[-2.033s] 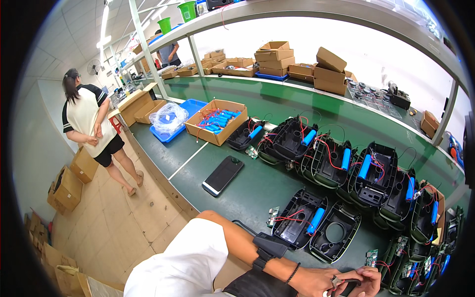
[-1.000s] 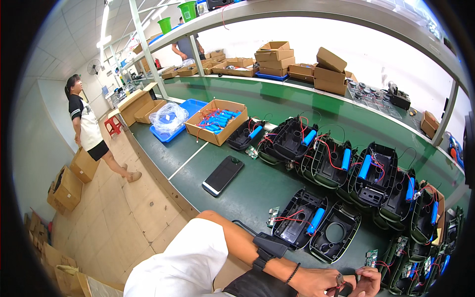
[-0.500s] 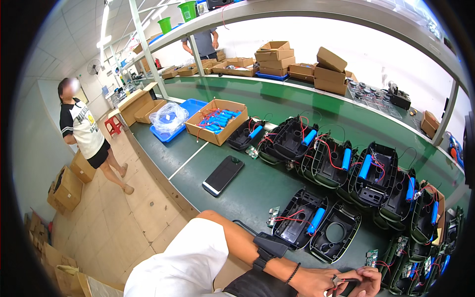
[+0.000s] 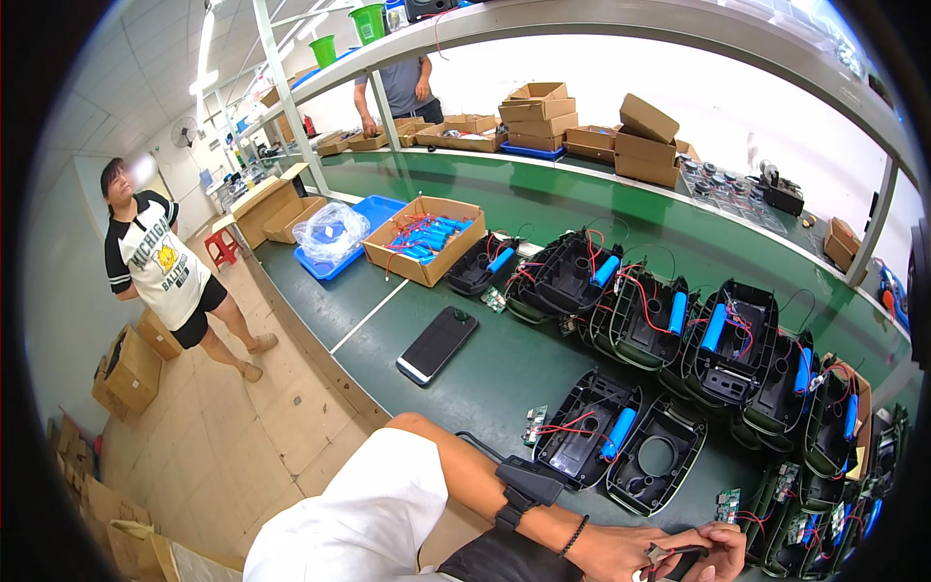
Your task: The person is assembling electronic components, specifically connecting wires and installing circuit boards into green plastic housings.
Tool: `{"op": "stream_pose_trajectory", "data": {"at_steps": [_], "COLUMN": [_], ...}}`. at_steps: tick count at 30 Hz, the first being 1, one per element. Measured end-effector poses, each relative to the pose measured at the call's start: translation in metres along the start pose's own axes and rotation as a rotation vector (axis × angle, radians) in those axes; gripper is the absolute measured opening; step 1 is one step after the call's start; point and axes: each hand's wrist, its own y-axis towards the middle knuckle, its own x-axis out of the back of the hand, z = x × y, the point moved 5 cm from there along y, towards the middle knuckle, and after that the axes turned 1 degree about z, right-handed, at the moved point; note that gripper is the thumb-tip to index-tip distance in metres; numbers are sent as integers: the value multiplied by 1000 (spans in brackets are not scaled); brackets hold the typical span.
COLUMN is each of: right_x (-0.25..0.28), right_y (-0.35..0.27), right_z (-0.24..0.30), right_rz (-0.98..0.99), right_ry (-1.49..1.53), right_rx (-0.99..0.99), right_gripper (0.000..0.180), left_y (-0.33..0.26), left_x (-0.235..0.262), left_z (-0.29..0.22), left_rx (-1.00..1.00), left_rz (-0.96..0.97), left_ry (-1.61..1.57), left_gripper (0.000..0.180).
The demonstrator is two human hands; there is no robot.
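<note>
My left hand (image 4: pixel 616 551) and my right hand (image 4: pixel 727 551) are together at the lower edge, fingers bent and meeting. A small pair of cutting pliers (image 4: pixel 661 556) with dark handles lies between them; its handles run toward my right hand, which closes on them. My left fingers are curled, and what they hold is hidden. Just above the hands lie an open black housing shell with a round hole (image 4: pixel 659 454) and another shell (image 4: pixel 579 432) holding a blue battery cell (image 4: pixel 619 433). Red wires join the latter to a small green circuit board (image 4: pixel 535 425).
Several black housings with blue cells (image 4: pixel 645 320) stand stacked along the right. A phone (image 4: pixel 437 345), a cardboard box of blue cells (image 4: pixel 427 276) and a blue tray (image 4: pixel 378 208) lie on the green bench (image 4: pixel 504 378). One person (image 4: pixel 165 252) stands left; another (image 4: pixel 402 87) stands behind the shelf.
The person on the left has turned toward the bench. The person behind the shelf has lowered an arm toward the boxes. My hands and the pliers have barely shifted.
</note>
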Motion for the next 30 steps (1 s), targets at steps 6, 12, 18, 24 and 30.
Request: {"op": "stream_pose_trajectory", "data": {"at_steps": [6, 12, 18, 24, 30], "right_x": [1, 2, 1, 1, 2], "right_y": [-1, -2, -1, -1, -2], "right_z": [-2, -5, -2, -1, -4], "right_rz": [5, 6, 11, 14, 0], "right_ry": [9, 39, -3, -31, 10], "right_rx": [6, 3, 3, 8, 11], "right_gripper": [63, 63, 64, 64, 63], "left_y": [1, 6, -2, 0, 4], "left_x": [7, 11, -4, 5, 9], "left_z": [-16, -24, 2, -7, -18], "left_rx": [87, 2, -261, 52, 38], "left_rz": [-105, -41, 38, 56, 36], "left_ry": [-138, -14, 215, 118, 85], "left_gripper": [45, 40, 47, 47, 53]}}
